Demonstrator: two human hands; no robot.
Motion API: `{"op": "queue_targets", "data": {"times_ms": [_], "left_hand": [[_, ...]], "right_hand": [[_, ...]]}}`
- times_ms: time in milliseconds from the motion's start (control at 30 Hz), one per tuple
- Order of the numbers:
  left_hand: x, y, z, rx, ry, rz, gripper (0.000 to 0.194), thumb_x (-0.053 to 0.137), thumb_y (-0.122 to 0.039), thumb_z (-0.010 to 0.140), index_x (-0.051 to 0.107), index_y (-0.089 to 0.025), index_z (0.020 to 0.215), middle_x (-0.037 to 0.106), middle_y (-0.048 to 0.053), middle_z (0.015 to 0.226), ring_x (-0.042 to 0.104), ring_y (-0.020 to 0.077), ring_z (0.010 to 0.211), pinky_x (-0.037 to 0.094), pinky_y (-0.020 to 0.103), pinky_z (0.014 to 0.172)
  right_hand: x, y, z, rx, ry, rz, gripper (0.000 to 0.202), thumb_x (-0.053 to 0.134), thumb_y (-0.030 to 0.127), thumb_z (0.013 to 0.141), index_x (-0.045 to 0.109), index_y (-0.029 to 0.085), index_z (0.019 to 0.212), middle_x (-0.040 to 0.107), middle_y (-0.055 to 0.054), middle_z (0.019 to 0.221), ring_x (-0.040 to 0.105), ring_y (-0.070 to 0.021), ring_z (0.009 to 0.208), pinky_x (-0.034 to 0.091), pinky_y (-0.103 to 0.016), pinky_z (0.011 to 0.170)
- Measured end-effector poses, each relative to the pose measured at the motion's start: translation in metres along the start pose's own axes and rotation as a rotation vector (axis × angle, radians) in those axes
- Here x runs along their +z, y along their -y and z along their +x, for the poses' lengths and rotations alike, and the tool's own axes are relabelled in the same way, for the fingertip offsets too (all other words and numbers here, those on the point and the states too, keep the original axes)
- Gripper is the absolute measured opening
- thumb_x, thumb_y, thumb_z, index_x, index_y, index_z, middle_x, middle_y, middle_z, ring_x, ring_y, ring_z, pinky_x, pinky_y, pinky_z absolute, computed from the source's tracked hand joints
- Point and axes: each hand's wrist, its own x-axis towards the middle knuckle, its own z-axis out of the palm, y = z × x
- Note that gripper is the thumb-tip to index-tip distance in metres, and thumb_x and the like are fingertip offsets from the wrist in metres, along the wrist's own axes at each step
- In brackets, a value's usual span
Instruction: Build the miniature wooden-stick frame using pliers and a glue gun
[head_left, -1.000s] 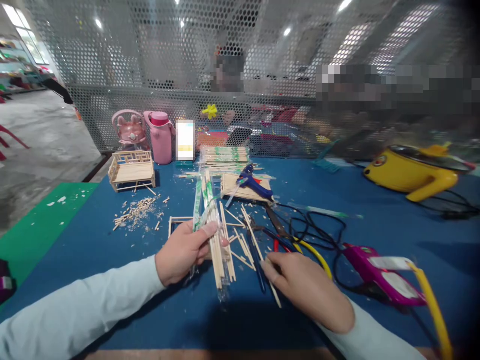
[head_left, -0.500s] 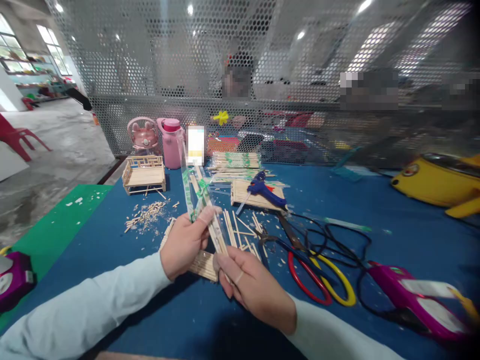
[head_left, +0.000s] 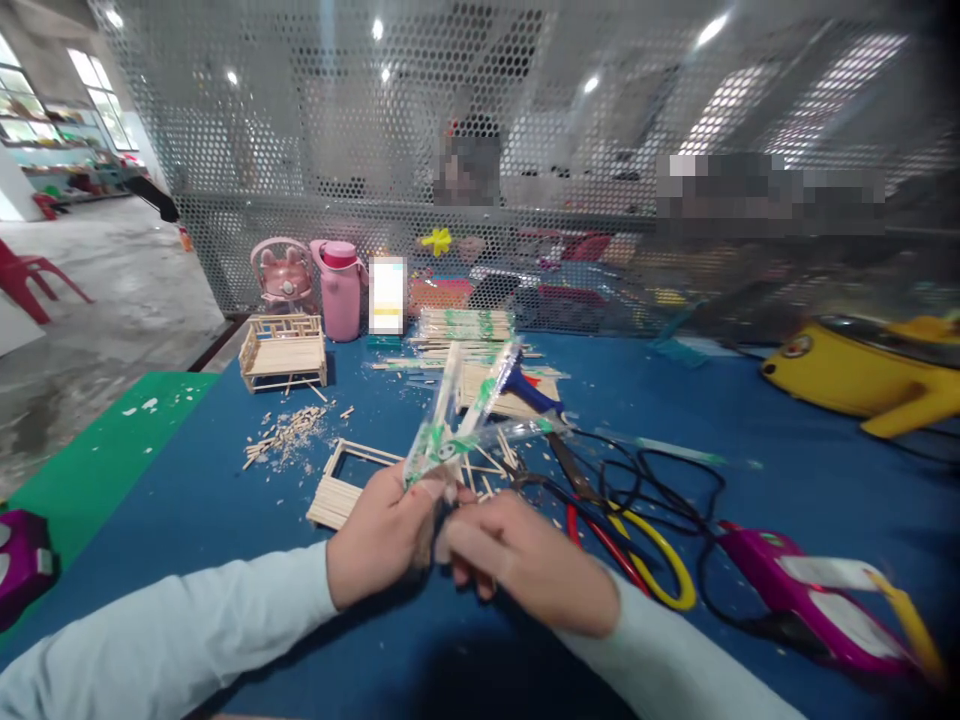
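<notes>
Head view: wrapped sticks (head_left: pixel 489 392) fan up and away above the tabletop (head_left: pixel 187 490).
Left hand (head_left: pixel 382 535): thumb and fingers pinch the near end of the wrappers (head_left: pixel 442 450).
Right hand (head_left: pixel 525 560): fingers curled, close beside; cannot tell whether they grip anything.
Weight: probably light.
Stiffness: sticks likely rigid but snappable, film limp.
Surface: film looks slippery; sticks could slide inside.
Best hold: mid-length, film and sticks together, squeezed gently.

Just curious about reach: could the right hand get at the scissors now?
Probably yes: the scissors' yellow handle looks uncovered, close by the right hand, though that hand seems busy beside the plastic packaging.
</notes>
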Motion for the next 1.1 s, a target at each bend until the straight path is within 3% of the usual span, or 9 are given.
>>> {"op": "queue_targets", "data": {"times_ms": [100,200,300,400,533,633,733,867,1100], "left_hand": [[0.001,-0.007,-0.005,0.085,-0.011,0.168,0.039,0.044,-0.042,0.086,0.062,-0.015,0.065,0.053,0.001,0.055,0.046,0.0111,0.049,0.036,0.022,0.05],[0.007,-0.004,-0.011,0.099,0.138,0.287,0.053,0.039,-0.044,0.09,0.056,-0.016,0.049,0.047,0.0,0.048,0.039,0.0101,0.047,0.032,0.022,0.052],[0.012,0.004,-0.017,0.023,0.254,0.301,0.059,0.037,-0.053,0.089,0.059,-0.016,0.049,0.045,0.0,0.047,0.038,0.0103,0.047,0.031,0.023,0.051],[0.013,0.008,-0.02,-0.017,0.214,0.254,0.062,0.034,-0.06,0.087,0.068,-0.014,0.062,0.048,0.001,0.051,0.038,0.011,0.048,0.029,0.023,0.049],[0.007,0.004,-0.017,-0.043,0.144,0.227,0.069,0.028,-0.064,0.086,0.071,-0.013,0.067,0.039,-0.002,0.044,0.029,0.0101,0.043,0.022,0.024,0.044],[0.001,0.001,-0.011,-0.077,0.153,0.208,0.065,0.032,-0.064,0.086,0.071,-0.013,0.076,0.049,0.0,0.048,0.027,0.0092,0.042,0.02,0.023,0.043],[-0.003,-0.002,-0.008,-0.064,0.204,0.217,0.055,0.039,-0.062,0.084,0.067,-0.014,0.084,0.056,0.0,0.051,0.032,0.0089,0.042,0.023,0.022,0.043],[-0.002,-0.005,-0.01,0.013,0.077,0.296,0.053,0.037,-0.061,0.085,0.057,-0.017,0.065,0.04,-0.005,0.041,0.034,0.0095,0.041,0.027,0.022,0.045],[0.002,-0.003,-0.011,0.096,-0.037,0.328,0.048,0.034,-0.058,0.087,0.044,-0.019,0.061,0.036,-0.006,0.045,0.031,0.0092,0.043,0.026,0.022,0.045]], "right_hand": [[-0.028,0.002,-0.003,-0.111,-0.156,0.204,0.046,0.043,0.057,0.082,0.064,0.017,0.08,0.063,-0.005,0.066,0.053,-0.0123,0.047,0.037,-0.023,0.04],[-0.035,0.003,-0.001,-0.218,-0.321,0.349,0.046,0.047,0.059,0.081,0.058,0.022,0.106,0.065,-0.007,0.094,0.062,-0.0169,0.071,0.049,-0.027,0.055],[-0.026,0.005,0.001,-0.242,-0.339,0.34,0.041,0.051,0.061,0.079,0.062,0.022,0.088,0.065,-0.005,0.08,0.06,-0.0178,0.068,0.05,-0.03,0.062],[-0.022,0.008,0.004,-0.228,-0.433,0.361,0.041,0.048,0.059,0.08,0.057,0.021,0.068,0.057,-0.002,0.062,0.052,-0.0139,0.053,0.045,-0.027,0.05],[-0.045,0.015,0.013,-0.203,-0.564,0.45,0.036,0.048,0.055,0.081,0.052,0.021,0.07,0.054,0.001,0.059,0.048,-0.011,0.047,0.04,-0.023,0.044],[-0.062,0.019,0.024,-0.179,-0.514,0.473,0.034,0.053,0.053,0.078,0.054,0.02,0.072,0.056,0.001,0.059,0.049,-0.0099,0.043,0.04,-0.023,0.041],[-0.064,0.022,0.034,-0.174,-0.414,0.466,0.034,0.056,0.052,0.077,0.056,0.019,0.072,0.059,0.0,0.06,0.05,-0.0091,0.041,0.04,-0.022,0.039],[-0.05,0.024,0.038,-0.197,-0.301,0.434,0.035,0.055,0.053,0.078,0.057,0.019,0.072,0.059,0.002,0.053,0.051,-0.0096,0.041,0.04,-0.021,0.039],[-0.019,0.034,0.031,-0.182,-0.221,0.377,0.032,0.07,0.044,0.069,0.055,0.017,0.061,0.047,0.006,0.036,0.04,-0.0062,0.032,0.03,-0.018,0.034]]}}
